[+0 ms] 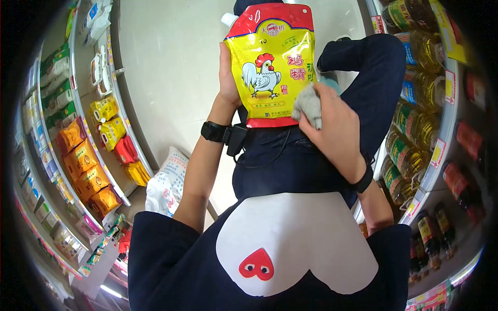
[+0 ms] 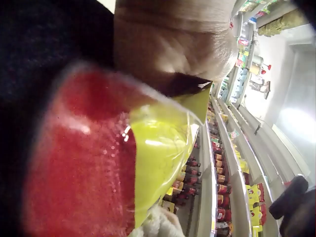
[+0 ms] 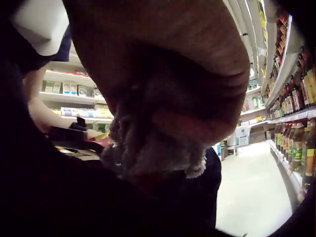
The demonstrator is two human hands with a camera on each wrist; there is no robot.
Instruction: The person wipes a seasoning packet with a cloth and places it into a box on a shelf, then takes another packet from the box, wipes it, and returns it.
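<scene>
A red and yellow spouted pouch (image 1: pixel 280 46) with a rooster printed on its front lies face up over the person's lap. Its left side is held by the left hand (image 1: pixel 228 83), thumb along the edge and the other fingers hidden behind. The right hand (image 1: pixel 337 124) grips a bunched grey cloth (image 1: pixel 307 105) at the pouch's lower right corner. In the left wrist view the pouch's red bottom end (image 2: pixel 84 158) looms close, with a bit of the cloth (image 2: pixel 159 224) beside it. Dark in the right wrist view, the cloth (image 3: pixel 148 148) hangs below curled fingers.
Shelves with orange and yellow packs (image 1: pixel 85 166) stand on the left. Large oil bottles (image 1: pixel 410 119) and dark sauce bottles (image 1: pixel 456 186) line the right shelves. A white printed sack (image 1: pixel 166 184) sits on the floor by the left arm. The person's bent knee (image 1: pixel 386 57) rises beside the right shelf.
</scene>
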